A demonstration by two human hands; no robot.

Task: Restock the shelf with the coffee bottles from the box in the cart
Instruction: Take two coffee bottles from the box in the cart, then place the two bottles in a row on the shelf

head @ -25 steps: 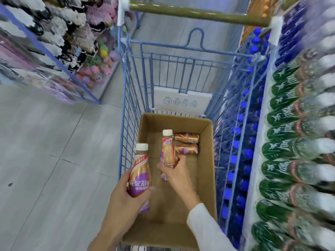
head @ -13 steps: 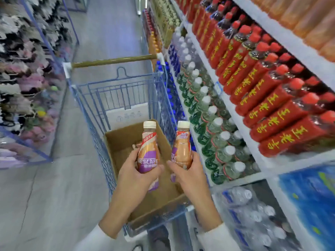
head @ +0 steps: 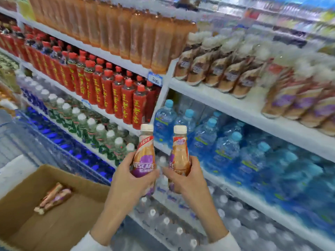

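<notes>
- While the cardboard box (head: pixel 54 169) is sitting low at the left, two spare coffee bottles (head: pixel 54 198) are lying on their sides inside it, waiting to be collected.
- The left grip (head: pixel 126 182) is wrapping its fingers round the lower body of a purple-labelled bottle (head: pixel 145 156), holding it upright with the cap on top.
- The right grip (head: pixel 186 180) is curling round a second bottle (head: pixel 179 156) just beside the first, also upright; the two are looking apart, not touching.
- Both bottles are hovering in front of the blue water bottles (head: pixel 217 142), below and left of the white shelf (head: pixel 235 105) where matching purple-labelled stock (head: pixel 299 105) is standing.
- By my reading, the carry from box to shelf is under way and nothing is being set down yet; the next move is calling for a lift up and to the right, then standing each bottle on the board without knocking its neighbours.
- The palms are hiding the bottle bases, blur is smearing the right-hand shelf so I cannot tell where a free slot is waiting, and the frame edge is cutting off the box's near side.
</notes>
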